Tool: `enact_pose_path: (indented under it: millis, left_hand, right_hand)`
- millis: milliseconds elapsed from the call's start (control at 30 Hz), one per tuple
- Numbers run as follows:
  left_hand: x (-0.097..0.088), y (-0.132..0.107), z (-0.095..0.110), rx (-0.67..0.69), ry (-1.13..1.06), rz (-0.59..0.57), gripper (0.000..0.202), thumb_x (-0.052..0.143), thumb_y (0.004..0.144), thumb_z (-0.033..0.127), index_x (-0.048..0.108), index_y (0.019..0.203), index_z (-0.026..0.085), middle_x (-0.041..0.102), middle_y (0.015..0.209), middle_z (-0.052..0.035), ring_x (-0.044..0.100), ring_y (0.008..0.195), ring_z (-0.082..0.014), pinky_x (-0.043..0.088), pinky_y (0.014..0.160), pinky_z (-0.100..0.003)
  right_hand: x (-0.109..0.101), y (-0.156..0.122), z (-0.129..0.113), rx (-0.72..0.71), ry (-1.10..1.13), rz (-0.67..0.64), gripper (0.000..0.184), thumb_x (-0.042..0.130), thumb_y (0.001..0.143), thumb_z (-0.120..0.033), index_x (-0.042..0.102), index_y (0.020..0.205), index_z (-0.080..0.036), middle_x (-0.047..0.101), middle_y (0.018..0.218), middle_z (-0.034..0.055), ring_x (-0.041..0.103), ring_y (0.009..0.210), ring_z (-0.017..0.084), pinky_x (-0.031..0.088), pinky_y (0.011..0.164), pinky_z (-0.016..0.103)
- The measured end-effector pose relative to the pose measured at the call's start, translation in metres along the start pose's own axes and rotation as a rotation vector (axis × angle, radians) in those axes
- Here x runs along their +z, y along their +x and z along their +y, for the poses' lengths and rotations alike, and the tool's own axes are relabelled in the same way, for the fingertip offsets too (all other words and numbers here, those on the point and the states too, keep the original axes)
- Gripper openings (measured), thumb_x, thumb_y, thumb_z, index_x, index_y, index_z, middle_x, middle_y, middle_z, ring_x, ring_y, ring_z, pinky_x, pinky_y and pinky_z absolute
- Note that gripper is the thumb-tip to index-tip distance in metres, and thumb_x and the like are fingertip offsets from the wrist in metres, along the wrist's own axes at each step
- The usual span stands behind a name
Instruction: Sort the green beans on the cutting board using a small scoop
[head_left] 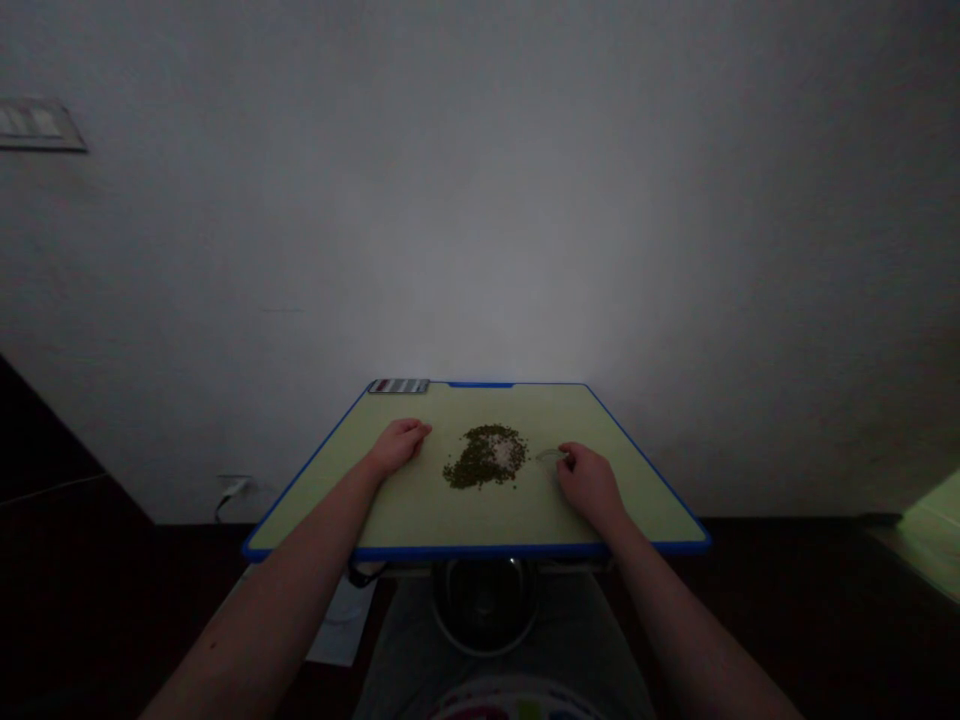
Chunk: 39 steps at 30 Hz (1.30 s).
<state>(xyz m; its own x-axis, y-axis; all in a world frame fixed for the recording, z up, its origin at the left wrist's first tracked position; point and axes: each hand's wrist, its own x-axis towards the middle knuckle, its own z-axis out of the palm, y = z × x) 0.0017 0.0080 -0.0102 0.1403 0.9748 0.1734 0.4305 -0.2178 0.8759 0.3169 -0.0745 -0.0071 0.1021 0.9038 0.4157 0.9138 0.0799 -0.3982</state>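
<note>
A pale green cutting board (420, 510) with a blue rim lies level in front of me. In its middle sits a loose heap of small dark green seeds (486, 457), mixed with a pale patch of whitish grains. My left hand (400, 447) rests palm-down on the board, just left of the heap, holding nothing. My right hand (589, 486) lies to the right of the heap, fingers curled. Its fingertips are at a small translucent piece (551, 454), perhaps plastic. Whether they grip it is hard to tell.
A blister pack (399, 386) lies at the board's far left corner. Below the near rim, a steel bowl (485, 607) sits over my grey lap, beside a white paper (342, 622). A plugged-in wall socket (235, 488) and a wall switch plate (37, 126) are on the white wall.
</note>
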Motion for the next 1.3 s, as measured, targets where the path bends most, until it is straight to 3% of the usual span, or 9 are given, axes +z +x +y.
enact_pose_path:
  millis: [533, 1033, 1300]
  left_hand:
    - [0.001, 0.001, -0.001, -0.027, 0.014, 0.002, 0.037, 0.045, 0.068, 0.047, 0.042, 0.047, 0.017, 0.038, 0.036, 0.0048, 0.033, 0.036, -0.0077, 0.026, 0.042, -0.023]
    - [-0.001, -0.002, 0.002, -0.009, 0.008, -0.006, 0.038, 0.045, 0.069, 0.047, 0.042, 0.046, 0.017, 0.039, 0.036, 0.0046, 0.032, 0.036, -0.0075, 0.026, 0.042, -0.023]
    - [0.0, -0.001, 0.001, -0.022, 0.007, 0.0, 0.038, 0.045, 0.068, 0.048, 0.043, 0.047, 0.017, 0.039, 0.037, 0.0041, 0.033, 0.036, -0.0081, 0.026, 0.043, -0.024]
  right_hand:
    - [0.002, 0.006, 0.001, -0.029, 0.086, -0.061, 0.029, 0.046, 0.074, -0.023, 0.058, 0.099, -0.016, 0.065, 0.081, 0.0048, 0.057, 0.073, 0.014, 0.039, 0.07, 0.023]
    - [-0.001, 0.004, 0.016, 0.087, 0.025, 0.011, 0.029, 0.045, 0.073, -0.023, 0.059, 0.097, -0.016, 0.065, 0.078, 0.0059, 0.057, 0.067, 0.015, 0.038, 0.063, 0.025]
    - [0.003, 0.007, 0.016, 0.011, 0.081, -0.016, 0.028, 0.046, 0.073, -0.023, 0.059, 0.096, -0.016, 0.064, 0.075, 0.0046, 0.057, 0.069, 0.015, 0.039, 0.067, 0.025]
